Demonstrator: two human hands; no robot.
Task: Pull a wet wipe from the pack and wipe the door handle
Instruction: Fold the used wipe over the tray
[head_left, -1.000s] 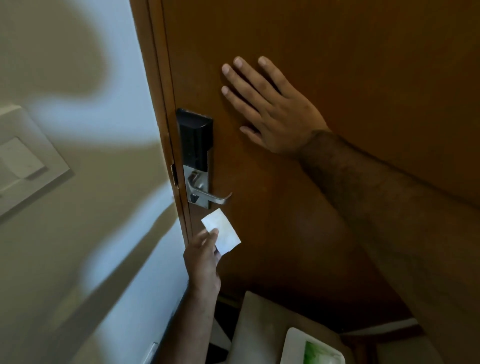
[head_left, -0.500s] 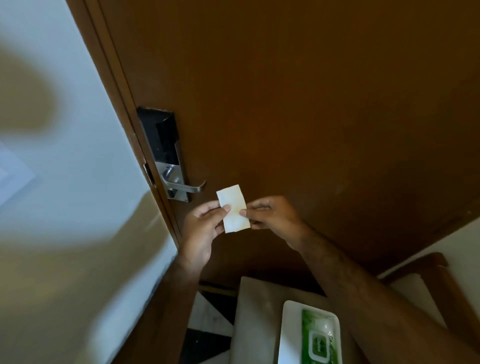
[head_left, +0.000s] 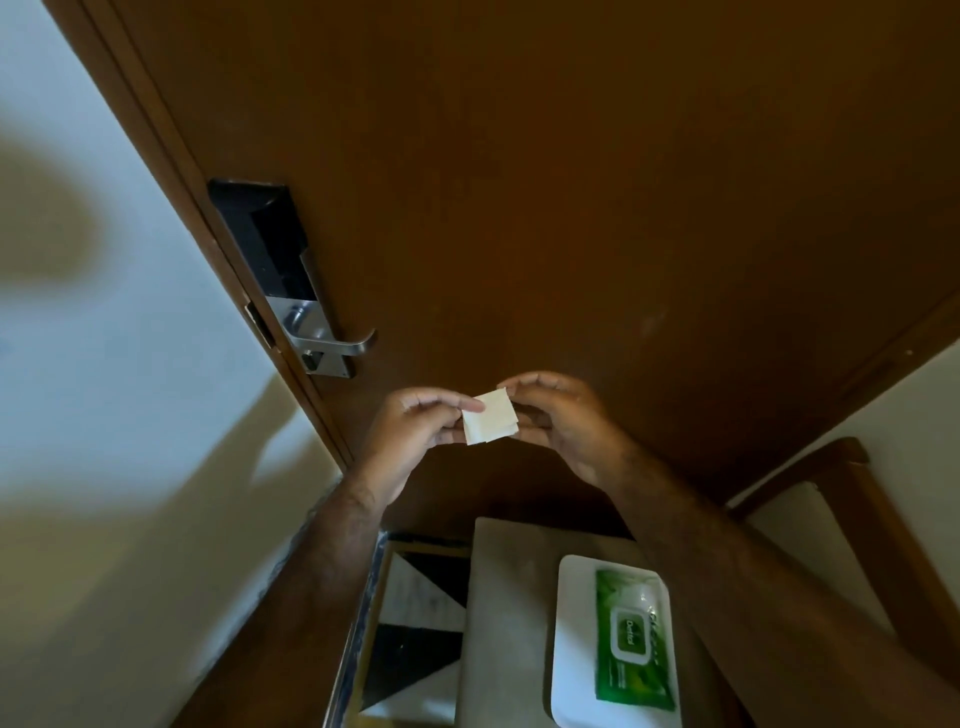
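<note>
Both grips pinch a small folded white wet wipe (head_left: 491, 417), left hand (head_left: 415, 431), right hand (head_left: 561, 421), just below the silver lever door handle (head_left: 337, 345). Refolding, I judge; next, press it onto the lever.

Both forearms are bare and hairy, with no sleeves showing. The left hand (head_left: 410, 436) and right hand (head_left: 563, 418), mid-frame, carry no rings, watch or gloves.

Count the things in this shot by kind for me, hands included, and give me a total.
Hands: 2, left hand and right hand
Folded wipes: 1
Wipe packs: 1
White trays: 1
Door handles: 1
Total: 6
</note>
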